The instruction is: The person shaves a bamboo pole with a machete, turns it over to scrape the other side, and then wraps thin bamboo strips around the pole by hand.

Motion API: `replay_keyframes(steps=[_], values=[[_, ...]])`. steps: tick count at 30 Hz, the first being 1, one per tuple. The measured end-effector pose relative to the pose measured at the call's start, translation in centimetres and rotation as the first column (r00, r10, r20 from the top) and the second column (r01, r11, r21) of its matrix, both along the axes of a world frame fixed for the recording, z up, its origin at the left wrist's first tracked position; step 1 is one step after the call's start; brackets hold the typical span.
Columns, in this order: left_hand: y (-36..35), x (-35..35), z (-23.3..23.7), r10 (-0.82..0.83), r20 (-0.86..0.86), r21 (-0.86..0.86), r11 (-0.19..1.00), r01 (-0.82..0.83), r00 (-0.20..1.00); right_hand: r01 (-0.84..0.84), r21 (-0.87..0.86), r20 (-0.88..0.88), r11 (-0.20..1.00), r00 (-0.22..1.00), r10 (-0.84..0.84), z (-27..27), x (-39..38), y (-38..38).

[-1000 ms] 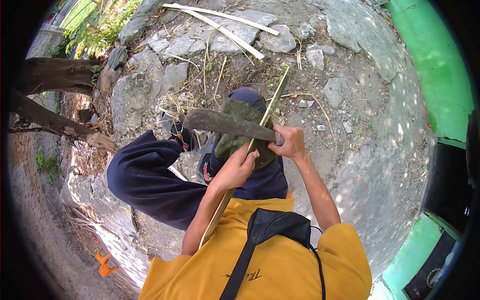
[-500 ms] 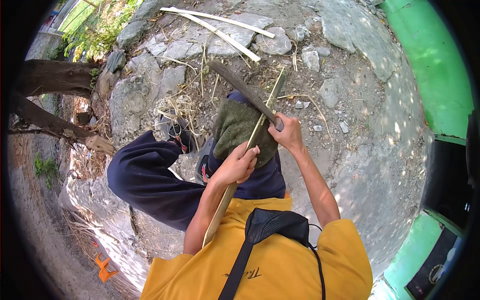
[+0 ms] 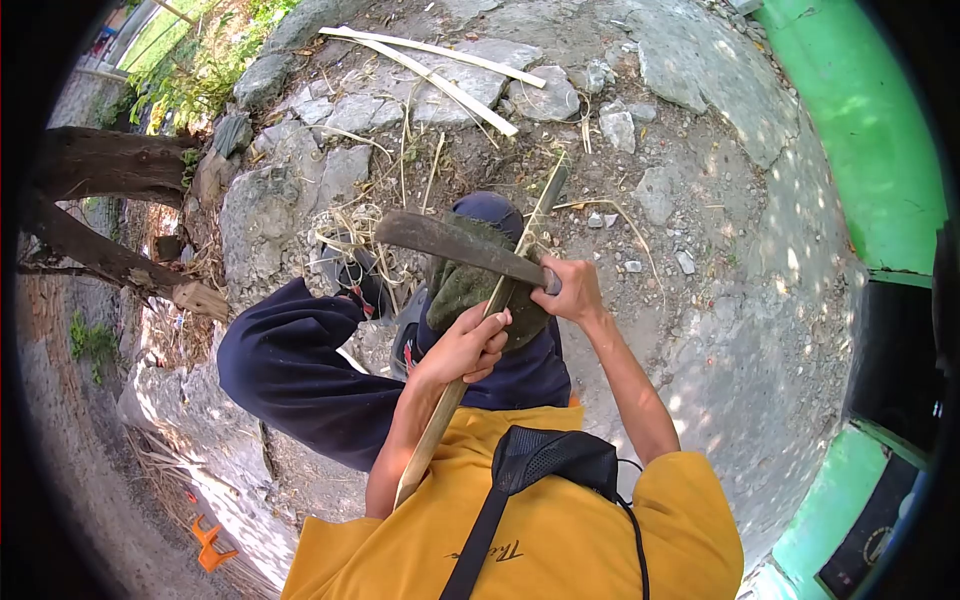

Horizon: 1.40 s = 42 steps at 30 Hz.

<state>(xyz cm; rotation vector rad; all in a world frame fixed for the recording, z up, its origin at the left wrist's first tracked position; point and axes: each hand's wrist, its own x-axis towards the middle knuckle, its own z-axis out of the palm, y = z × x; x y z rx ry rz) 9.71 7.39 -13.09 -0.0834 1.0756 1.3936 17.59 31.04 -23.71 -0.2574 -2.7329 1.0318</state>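
My left hand [image 3: 465,345] is closed round a long bamboo strip [image 3: 428,440], which runs slantwise from my side out past my knee. A machete [image 3: 450,243] with a dark, broad, slightly curved blade is in my right hand [image 3: 572,290], fingers wrapped round its handle. Its blade points left and lies across the strip, just beyond my left hand; the exact contact of the edge cannot be made out. Under both, a dark green cloth [image 3: 527,322] covers my raised knee. The strip's far end looks frayed.
Two pale split strips [image 3: 450,88] lie on the stones ahead. Thin shavings [image 3: 350,232] are heaped by my foot. Rough logs [image 3: 110,165] stand at left, a green wall [image 3: 860,120] at right. An orange plastic object [image 3: 210,545] lies at lower left.
The machete has come closer to my body along the bamboo strip, its blade swinging to lie more crosswise. My right hand has drawn back slightly; my left hand keeps its grip.
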Motion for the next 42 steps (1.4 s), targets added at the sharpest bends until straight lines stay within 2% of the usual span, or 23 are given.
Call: replay_keyframes(steps=[2,4,6,8,9,10,12,13,16,18,20,22,23,24,26,28,30,32,34,37,38,40,42], values=[[-0.3,0.5,0.0,-0.002,0.005,-0.003,1.0,0.003,1.0,0.064,-0.074,0.016,0.995,0.998,-0.063,-0.4,-0.8,0.7],[-0.2,0.4,0.6,0.017,0.021,-0.014,1.0,-0.017,1.0,0.305,-0.19,0.227,0.933,0.938,-0.26,0.3,-2.0,1.5],[-0.2,-0.3,0.5,0.027,0.059,0.0,1.0,-0.027,0.998,0.279,-0.25,0.164,0.927,0.956,-0.244,-0.1,-1.2,0.9],[0.0,-0.6,0.3,0.034,0.11,0.012,0.999,-0.036,0.993,0.033,-0.082,-0.078,0.996,0.996,-0.039,-0.9,-0.3,0.3],[-0.1,-0.4,0.2,0.038,0.108,0.008,0.999,-0.039,0.993,-0.008,-0.025,-0.083,1.0,0.997,0.006,-0.1,-0.3,0.3],[-0.3,-0.2,0.2,0.04,0.106,0.002,0.999,-0.04,0.994,-0.009,-0.03,-0.076,1.0,0.997,0.007,-0.1,-0.5,0.4],[-0.4,0.4,0.5,0.039,0.104,-0.003,0.999,-0.039,0.994,0.138,-0.132,0.076,0.982,0.989,-0.128,-0.3,-1.1,1.2],[-0.2,0.3,0.6,0.041,0.087,0.007,0.999,-0.042,0.995,0.217,-0.176,0.071,0.96,0.976,-0.208,-0.4,-1.6,1.3],[-0.1,-0.4,0.4,0.015,0.08,0.012,1.0,-0.016,0.997,0.132,-0.223,0.029,0.966,0.991,-0.128,0.3,-1.0,0.6],[0.0,-0.3,0.1,0.017,0.063,0.019,1.0,-0.018,0.998,0.064,-0.178,-0.013,0.982,0.998,-0.067,0.0,-0.5,0.5],[-0.1,0.5,-0.1,0.021,0.06,0.012,1.0,-0.022,0.998,0.007,-0.037,0.083,0.999,0.997,-0.004,0.3,-0.3,0.9],[0.4,1.1,0.2,0.004,-0.098,-0.057,0.998,-0.009,0.995,0.068,-0.067,0.104,0.995,0.993,-0.061,0.3,-0.7,1.0],[0.5,1.3,0.2,0.002,-0.103,-0.051,0.999,-0.007,0.995,0.147,-0.117,0.126,0.982,0.983,-0.132,0.4,-1.0,1.1],[0.6,1.4,0.2,-0.015,-0.189,-0.077,0.997,0.0,0.982,0.221,-0.163,0.144,0.962,0.97,-0.198,0.4,-1.6,1.5],[0.7,1.5,0.2,-0.032,-0.273,-0.107,0.994,0.003,0.962,0.156,-0.143,0.058,0.977,0.987,-0.149,0.2,-0.8,1.1],[0.7,1.5,0.2,-0.04,-0.285,-0.116,0.993,0.007,0.958,-0.027,0.016,-0.022,1.0,0.999,0.027,-0.3,-0.2,1.0],[0.9,1.6,-0.1,-0.041,-0.306,-0.131,0.991,0.001,0.951,-0.024,-0.047,0.013,0.999,1.0,0.025,-1.2,-0.9,1.0],[0.8,1.9,0.1,-0.051,-0.33,-0.141,0.99,0.005,0.942,0.162,-0.239,0.039,0.957,0.987,-0.157,-1.6,-1.7,0.5],[1.2,1.1,0.4,-0.056,-0.345,-0.132,0.991,0.011,0.937,0.177,-0.242,0.071,0.954,0.984,-0.164,-0.1,-1.5,0.3],[0.9,1.2,-0.1,-0.059,-0.353,-0.124,0.992,0.015,0.934,-0.016,-0.102,-0.028,0.995,1.0,0.013,0.4,-0.9,0.0],[0.8,1.7,-0.2,-0.048,-0.341,-0.119,0.993,0.008,0.939,-0.016,-0.105,-0.021,0.994,1.0,0.014,0.3,-1.2,0.3],[0.7,1.7,0.3,-0.037,-0.293,-0.141,0.99,-0.005,0.956,0.103,-0.204,0.09,0.974,0.992,-0.087,0.3,-2.0,0.8],[1.1,1.0,0.3,-0.051,-0.34,-0.133,0.991,0.006,0.939,0.147,-0.221,0.073,0.964,0.988,-0.134,0.1,-2.2,0.0]])
